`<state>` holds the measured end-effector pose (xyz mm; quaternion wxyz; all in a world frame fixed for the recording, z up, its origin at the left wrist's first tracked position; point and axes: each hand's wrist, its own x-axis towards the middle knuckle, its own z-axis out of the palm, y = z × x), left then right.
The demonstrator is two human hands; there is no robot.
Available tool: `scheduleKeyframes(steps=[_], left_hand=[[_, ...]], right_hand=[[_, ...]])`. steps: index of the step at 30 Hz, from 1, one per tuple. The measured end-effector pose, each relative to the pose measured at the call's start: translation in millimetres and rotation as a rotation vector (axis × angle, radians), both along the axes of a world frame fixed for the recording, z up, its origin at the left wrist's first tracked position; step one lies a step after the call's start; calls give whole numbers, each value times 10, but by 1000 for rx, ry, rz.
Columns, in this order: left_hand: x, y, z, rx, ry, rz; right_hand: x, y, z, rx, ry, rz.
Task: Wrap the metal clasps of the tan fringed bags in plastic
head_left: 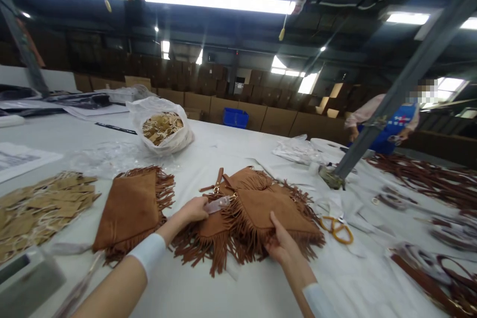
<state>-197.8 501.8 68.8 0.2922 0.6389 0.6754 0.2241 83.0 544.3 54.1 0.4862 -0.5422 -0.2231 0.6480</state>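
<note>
In front of me several brown fringed suede bags (272, 206) lie in an overlapping pile. With closed fingers my left hand (196, 209) holds a plastic-wrapped strap (217, 204), which reaches to the metal ring at the top bag's corner. My right hand (280, 242) grips that bag's near edge, thumb on top and fingers underneath among the fringe. A short brown wrist loop (219, 176) sticks out behind the pile. Left of my left forearm, another fringed bag (130, 208) lies flat.
Tan paper tags (48, 203) with white strings cover the left side; more fill a plastic bag (179, 134). Yellow-handled scissors (337, 230) lie right of the pile. Brown straps (421, 278) lie far right. A grey post (395, 84) rises from the table, near a person in a blue apron (402, 121).
</note>
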Motion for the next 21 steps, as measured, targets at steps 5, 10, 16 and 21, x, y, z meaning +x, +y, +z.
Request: scheduleKeyframes(steps=[5, 10, 16, 21], left_hand=[[104, -297, 285, -167, -261, -102], [320, -1327, 474, -332, -744, -32], [623, -3227, 212, -554, -1191, 133], [1096, -4410, -145, -618, -1232, 221]], right_hand=[[-68, 63, 253, 89, 56, -92], [43, -523, 597, 163, 50, 15], [244, -1908, 775, 110, 53, 306], [350, -2640, 442, 39, -90, 578]])
